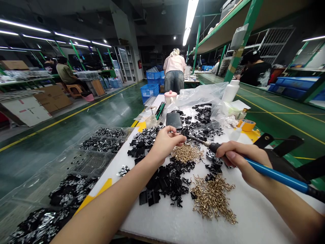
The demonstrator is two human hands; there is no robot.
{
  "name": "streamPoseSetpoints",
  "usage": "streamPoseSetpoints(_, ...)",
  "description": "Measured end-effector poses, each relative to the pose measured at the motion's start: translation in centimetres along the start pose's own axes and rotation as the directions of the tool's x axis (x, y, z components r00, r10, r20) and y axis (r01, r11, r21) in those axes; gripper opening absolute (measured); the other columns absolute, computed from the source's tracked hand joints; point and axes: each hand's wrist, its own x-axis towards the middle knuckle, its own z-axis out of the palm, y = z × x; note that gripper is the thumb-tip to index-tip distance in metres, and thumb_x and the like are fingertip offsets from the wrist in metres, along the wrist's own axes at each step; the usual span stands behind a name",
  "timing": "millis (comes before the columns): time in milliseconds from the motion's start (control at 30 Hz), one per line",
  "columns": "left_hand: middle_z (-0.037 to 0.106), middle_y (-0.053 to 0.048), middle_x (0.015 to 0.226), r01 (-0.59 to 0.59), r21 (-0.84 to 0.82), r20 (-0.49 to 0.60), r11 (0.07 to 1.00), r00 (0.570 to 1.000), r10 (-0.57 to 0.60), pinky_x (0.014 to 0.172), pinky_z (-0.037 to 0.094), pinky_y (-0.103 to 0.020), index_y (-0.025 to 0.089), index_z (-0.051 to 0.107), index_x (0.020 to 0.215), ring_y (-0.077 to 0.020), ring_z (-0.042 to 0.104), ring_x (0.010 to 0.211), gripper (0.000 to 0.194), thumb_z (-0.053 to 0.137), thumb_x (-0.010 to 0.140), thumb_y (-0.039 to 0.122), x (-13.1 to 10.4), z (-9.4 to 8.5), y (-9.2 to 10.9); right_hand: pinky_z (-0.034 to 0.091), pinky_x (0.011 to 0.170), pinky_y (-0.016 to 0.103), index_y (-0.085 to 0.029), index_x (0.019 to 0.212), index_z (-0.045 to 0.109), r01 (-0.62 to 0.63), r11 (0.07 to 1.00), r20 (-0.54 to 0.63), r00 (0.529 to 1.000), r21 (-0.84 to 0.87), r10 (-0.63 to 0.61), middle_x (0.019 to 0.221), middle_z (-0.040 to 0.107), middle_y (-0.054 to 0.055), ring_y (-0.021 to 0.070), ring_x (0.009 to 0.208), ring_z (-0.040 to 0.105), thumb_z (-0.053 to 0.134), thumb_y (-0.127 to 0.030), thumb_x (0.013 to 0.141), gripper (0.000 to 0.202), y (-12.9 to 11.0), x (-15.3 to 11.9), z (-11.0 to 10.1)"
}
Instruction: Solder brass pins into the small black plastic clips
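My right hand [245, 161] is wrapped round a soldering iron [278, 175] with a blue handle, its thin metal tip pointing left. At that tip, my left hand [166, 142] pinches a small black part [186, 133], mostly covered by the fingers. Below the hands lies a pile of small brass-coloured bent pins [188, 153]. A second heap of brass pins [214, 196] is nearer to me. Black plastic clips [167, 181] are spread to the left of it, and more black and silver pieces [144, 137] lie behind my left forearm.
A phone [174, 120], a lidded cup [170, 97], a white bottle [230, 90], a plastic bag [200, 96] and orange tape [246, 125] occupy the table's far part. Clear trays [83, 162] of black parts stand at left. A person [174, 69] bends over farther ahead.
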Motion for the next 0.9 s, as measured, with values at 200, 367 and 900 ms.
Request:
streamPoseSetpoints(200,0.054,0.0,0.067,0.032,-0.046,-0.018,0.998,0.999,-0.033,0.064,0.046,-0.027,0.018,0.039,0.073,-0.0112,0.055,0.062,0.03,0.066,0.061,0.016,-0.09,0.14,-0.12,0.036,0.045,0.019,-0.021,0.077,0.058,0.045,0.996,-0.002,0.999,-0.08,-0.045,0.058,0.054,-0.004,0.0066,0.047,0.047,0.04,-0.014,0.086,0.021,-0.82,0.3,0.29)
streamPoseSetpoints(367,0.056,0.0,0.066,0.053,-0.089,-0.01,0.995,0.998,-0.054,0.065,0.047,-0.027,0.017,0.04,0.073,-0.0107,0.056,0.062,0.03,0.067,0.061,0.015,0.09,0.16,-0.42,0.037,0.047,0.019,-0.022,0.078,0.059,0.063,0.989,0.019,0.998,-0.133,-0.061,0.06,0.056,-0.004,0.0066,0.048,0.048,0.042,-0.011,0.083,0.021,-0.96,0.16,0.44)
streamPoseSetpoints(900,0.057,0.0,0.064,0.038,-0.119,-0.033,0.992,0.999,-0.043,0.059,0.044,-0.024,0.018,0.038,0.07,-0.0101,0.055,0.059,0.028,0.066,0.063,0.015,0.15,0.0,-0.13,0.037,0.044,0.019,-0.022,0.078,0.058,0.11,0.988,-0.018,0.994,-0.104,-0.112,0.061,0.057,-0.004,0.0062,0.047,0.047,0.042,-0.014,0.085,0.02,-0.67,0.05,0.43)
